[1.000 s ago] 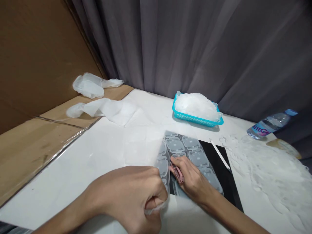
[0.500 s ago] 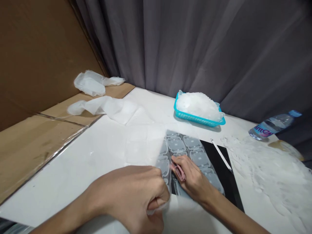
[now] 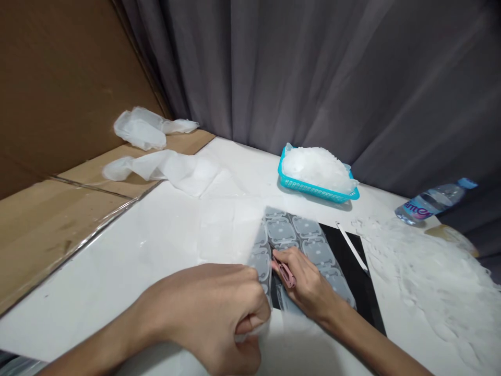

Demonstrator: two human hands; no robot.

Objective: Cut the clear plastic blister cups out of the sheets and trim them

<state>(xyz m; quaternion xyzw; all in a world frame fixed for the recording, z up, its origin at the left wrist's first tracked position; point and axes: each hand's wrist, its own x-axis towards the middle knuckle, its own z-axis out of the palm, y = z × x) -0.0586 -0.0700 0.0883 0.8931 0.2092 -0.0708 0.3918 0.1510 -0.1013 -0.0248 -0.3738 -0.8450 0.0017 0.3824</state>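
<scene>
A translucent plastic sheet with rows of rounded square shapes lies partly over a black mat on the white table. My right hand is closed around a pink utility knife, its tip down at a gap between two columns of the shapes. Left of it, my left hand is closed in a fist on the near edge of the sheet, where a bit of clear film shows between the fingers. Both the blade and the part of the sheet under my hands are mostly hidden.
A turquoise basket piled with white pieces stands at the back. To the right are a white strip, a water bottle and a heap of thin translucent pieces. Crumpled film lies on cardboard at left.
The whole view has shifted slightly, so most things sit a little further left and up. Both hands keep their grips, with almost no visible movement against the sheet.
</scene>
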